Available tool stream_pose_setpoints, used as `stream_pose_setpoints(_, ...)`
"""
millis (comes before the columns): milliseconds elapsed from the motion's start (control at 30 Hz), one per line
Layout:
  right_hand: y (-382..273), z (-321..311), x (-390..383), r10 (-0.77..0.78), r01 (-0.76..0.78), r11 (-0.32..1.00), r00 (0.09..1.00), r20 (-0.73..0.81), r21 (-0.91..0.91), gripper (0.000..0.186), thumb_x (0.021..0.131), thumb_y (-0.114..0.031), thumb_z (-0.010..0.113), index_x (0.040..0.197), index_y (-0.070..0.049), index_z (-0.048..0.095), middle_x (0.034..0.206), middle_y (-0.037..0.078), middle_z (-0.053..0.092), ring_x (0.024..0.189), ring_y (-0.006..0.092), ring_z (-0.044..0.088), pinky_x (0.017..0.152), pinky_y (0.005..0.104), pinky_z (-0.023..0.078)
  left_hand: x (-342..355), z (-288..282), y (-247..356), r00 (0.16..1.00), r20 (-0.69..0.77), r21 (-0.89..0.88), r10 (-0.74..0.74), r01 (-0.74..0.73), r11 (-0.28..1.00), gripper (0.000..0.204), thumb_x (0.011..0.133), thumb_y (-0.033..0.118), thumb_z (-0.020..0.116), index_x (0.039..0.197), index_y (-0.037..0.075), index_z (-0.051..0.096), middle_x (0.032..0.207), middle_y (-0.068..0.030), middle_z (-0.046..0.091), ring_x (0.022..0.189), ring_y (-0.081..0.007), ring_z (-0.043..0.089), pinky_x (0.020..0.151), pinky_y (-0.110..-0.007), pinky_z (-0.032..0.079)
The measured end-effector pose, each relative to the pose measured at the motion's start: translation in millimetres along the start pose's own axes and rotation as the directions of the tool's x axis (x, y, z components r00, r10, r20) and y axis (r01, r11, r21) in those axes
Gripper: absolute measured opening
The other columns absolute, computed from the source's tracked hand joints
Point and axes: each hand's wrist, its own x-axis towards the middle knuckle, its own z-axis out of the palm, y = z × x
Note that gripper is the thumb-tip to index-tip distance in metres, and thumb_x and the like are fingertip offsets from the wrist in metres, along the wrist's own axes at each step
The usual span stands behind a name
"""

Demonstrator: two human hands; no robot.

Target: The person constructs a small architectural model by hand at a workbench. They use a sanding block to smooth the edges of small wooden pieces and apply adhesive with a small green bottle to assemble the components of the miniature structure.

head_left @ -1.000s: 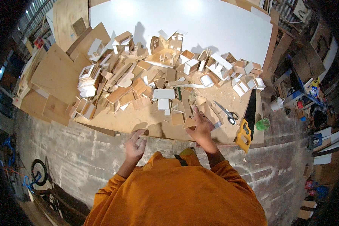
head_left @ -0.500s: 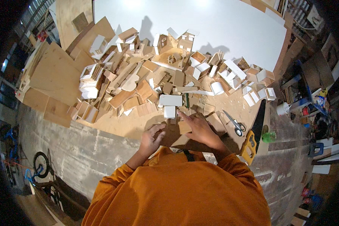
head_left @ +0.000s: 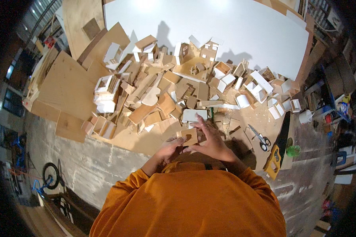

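My left hand [head_left: 169, 149] is closed on a small light-brown wooden block [head_left: 190, 137], its thumb on the near left corner. The block is held low in front of my chest. Close against its right side is my right hand [head_left: 214, 145], fingers apart and stretched forward, thumb just below the block's near edge; whether it touches is hard to tell. Just beyond the fingertips lies a white rectangular panel [head_left: 194, 115] on the table. A smaller white piece next to it is mostly hidden by my right hand.
Scissors [head_left: 260, 138] and a yellow-handled saw [head_left: 274, 162] lie on the right, by a green transparent object [head_left: 293, 151]. Heaped wood offcuts [head_left: 146, 98] and small model pieces cover the table's middle. A little model house [head_left: 209, 51] stands behind, before a large white board [head_left: 233, 27].
The wooden block by my right hand has been lifted, and my left hand has moved right and gripped it. The whole view has shifted, the table now sitting further right.
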Motion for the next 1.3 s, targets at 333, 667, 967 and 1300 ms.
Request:
stream_pose_setpoints(333,-32.0,39.4,7.9,0.375,-0.285,0.885,0.905,-0.202,0.367,0.088,0.079,-0.008,0.073,0.148,-0.006,0.02,0.095,0.01,0.064,0.089,0.0181,0.063,0.082,0.0315,0.049,-14.3,-39.7,12.9,0.939,0.174,-0.104,0.298,-0.283,0.953,0.035,0.094,0.021,0.059,0.119,-0.003,0.056,0.105,-0.0087,0.065,0.098,-0.0189,0.063,0.085,-0.031,0.051)
stream_pose_setpoints(667,-4.5,57.8,-28.1,0.703,-0.359,0.606,0.66,-0.266,0.71,0.083,0.083,-0.002,0.067,0.149,-0.005,0.016,0.086,0.003,0.06,0.081,0.0099,0.056,0.076,0.024,0.045,31.2,-72.1,-10.1,0.71,0.277,0.841,0.647,-0.505,0.195,0.045,0.082,0.031,0.07,0.113,0.001,0.06,0.108,-0.0186,0.062,0.096,-0.0304,0.059,0.081,-0.039,0.048)
stream_pose_setpoints(967,-25.0,54.1,-24.8,0.625,-0.407,0.646,0.768,-0.141,0.646,0.08,0.085,-0.001,0.064,0.149,-0.009,0.016,0.089,0.007,0.066,0.085,0.0109,0.06,0.08,0.0253,0.047,38.2,-43.7,2.4,0.843,0.455,0.466,0.288,-0.501,0.729,0.058,0.089,0.024,0.065,0.137,0.004,0.042,0.139,-0.0135,0.044,0.126,-0.0234,0.045,0.103,-0.037,0.038)
stream_pose_setpoints(1300,24.7,-32.6,-106.9,0.648,-0.758,0.362,0.623,-0.439,-0.542,0.095,0.062,-0.027,0.084,0.143,-0.012,0.036,0.128,0.021,0.053,0.125,0.0381,0.045,0.105,0.052,0.03,25.4,-30.9,8.7,0.851,0.386,0.2,0.356,-0.453,0.869,0.018,0.097,0.019,0.053,0.107,0.003,0.054,0.094,-0.0038,0.056,0.088,-0.0131,0.057,0.08,-0.029,0.049)
